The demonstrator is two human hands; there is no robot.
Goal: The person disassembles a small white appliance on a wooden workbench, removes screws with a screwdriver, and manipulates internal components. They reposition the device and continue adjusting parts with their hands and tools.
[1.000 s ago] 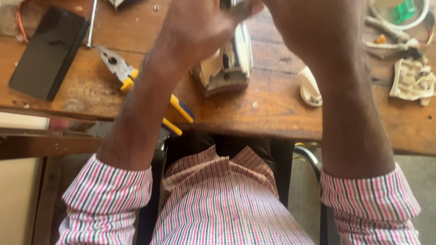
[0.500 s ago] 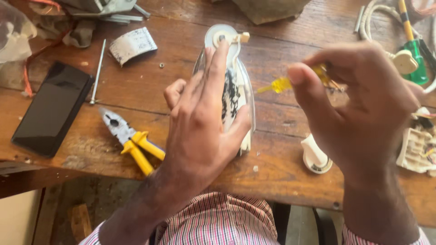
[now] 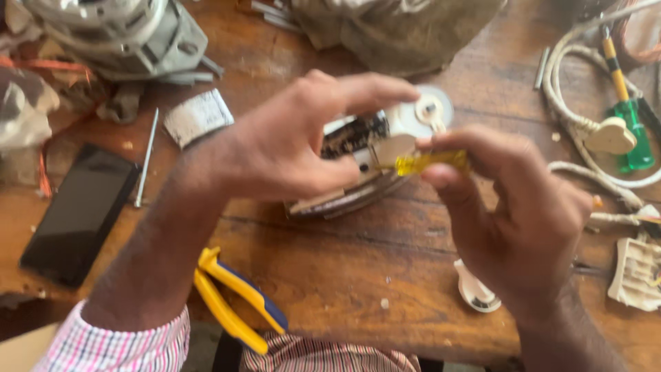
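— Worn wooden counter [image 3: 358,275], scratched and cluttered. What sits in the middle of the frame?

— An opened electric iron [image 3: 365,162], tipped on its side with its metal sole toward the lower edge and its wiring exposed. The left hand [image 3: 282,148] wraps over it from the left, fingers [image 3: 365,93] curled across the top and thumb pressing the near side, so it is clenched on the body.

— And the other hand?

— The right hand [image 3: 509,220] pinches a small yellow-handled screwdriver [image 3: 430,162] between thumb and forefinger, the rest of the fingers loosely folded. Its tip points left into the iron's inside, at or very near a white part there; whether it actually touches, I cannot tell.

— How would that iron handle?

— Heavy for its size, I judge, because of the metal sole, and stiff. The sole edge and outer shell look like the safe places to grip; the bared wires and thin white fittings look fragile. The screwdriver is light and slim, likely to roll in the fingers.

— What lies around?

— Yellow-and-blue pliers [image 3: 234,303] at the lower left edge, a dark phone [image 3: 79,213] at the left, a long nail [image 3: 146,158] beside it. A motor [image 3: 117,34] sits in the upper left, white cord [image 3: 585,124] and a green screwdriver [image 3: 630,124] at the right.
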